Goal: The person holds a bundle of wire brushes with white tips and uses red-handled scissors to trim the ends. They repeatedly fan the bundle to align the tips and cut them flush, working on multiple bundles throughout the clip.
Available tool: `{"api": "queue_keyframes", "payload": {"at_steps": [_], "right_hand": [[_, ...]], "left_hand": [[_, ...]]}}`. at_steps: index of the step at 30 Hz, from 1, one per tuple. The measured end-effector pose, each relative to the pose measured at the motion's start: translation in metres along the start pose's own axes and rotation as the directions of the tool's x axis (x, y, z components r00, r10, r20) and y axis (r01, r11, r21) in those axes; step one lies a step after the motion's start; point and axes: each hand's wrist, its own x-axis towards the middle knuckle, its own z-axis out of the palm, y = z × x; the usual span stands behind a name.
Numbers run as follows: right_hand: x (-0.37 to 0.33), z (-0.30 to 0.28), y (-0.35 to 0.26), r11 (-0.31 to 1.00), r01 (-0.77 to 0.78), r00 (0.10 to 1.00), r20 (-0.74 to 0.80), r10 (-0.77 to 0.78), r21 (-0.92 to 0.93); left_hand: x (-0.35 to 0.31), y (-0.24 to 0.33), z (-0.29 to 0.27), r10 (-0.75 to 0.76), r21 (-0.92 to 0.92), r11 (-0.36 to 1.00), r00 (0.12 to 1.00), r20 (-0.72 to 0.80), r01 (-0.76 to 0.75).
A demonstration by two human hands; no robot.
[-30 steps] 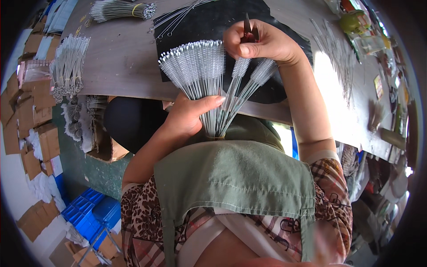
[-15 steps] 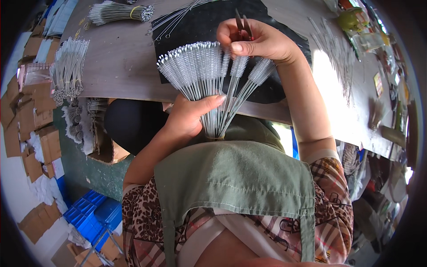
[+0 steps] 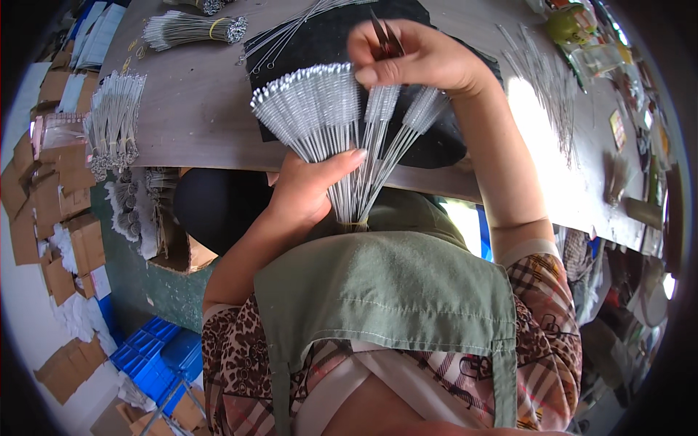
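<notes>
Along the near edge of the broad grey-brown table (image 3: 196,134), a large black flat sheet (image 3: 331,49) covers the middle of the top. The fan of thin silver wire brushes with pale bristled heads (image 3: 309,105) is held at that near edge, heads over the sheet and stems dropping past the edge toward the lap. The right hand (image 3: 429,64) is curled around a tool and has its thumb and fingertips at the tops of the central brushes; whether it pinches one cannot be told. The left hand (image 3: 309,185) grips the stems of the fan, thumb across the front. If that thumb eased, the splayed groups could slide together and lose the gaps between them. The small dark-bladed cutting tool with red handles (image 3: 380,35) points away toward the far edge, close above the heads; a turn of the wrist might bring its blades into bristles or fingers. Smallest is the thin yellowish band (image 3: 355,227) around the lower stems: spread too widely, they could strain it or make it slip, scattering brushes off the near edge.
</notes>
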Motion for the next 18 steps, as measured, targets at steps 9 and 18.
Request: {"api": "queue_keyframes", "payload": {"at_steps": [9,18], "right_hand": [[0.004,-0.014,-0.024,0.988,-0.151,0.989,0.004,0.151,0.038],[-0.005,-0.009,-0.004,0.995,-0.093,0.992,0.093,0.089,0.038]], "left_hand": [[0.011,-0.009,0.019,-0.043,-0.142,0.989,0.999,-0.006,0.042],[-0.005,-0.017,0.005,-0.098,-0.109,0.990,0.995,-0.020,0.095]]}}
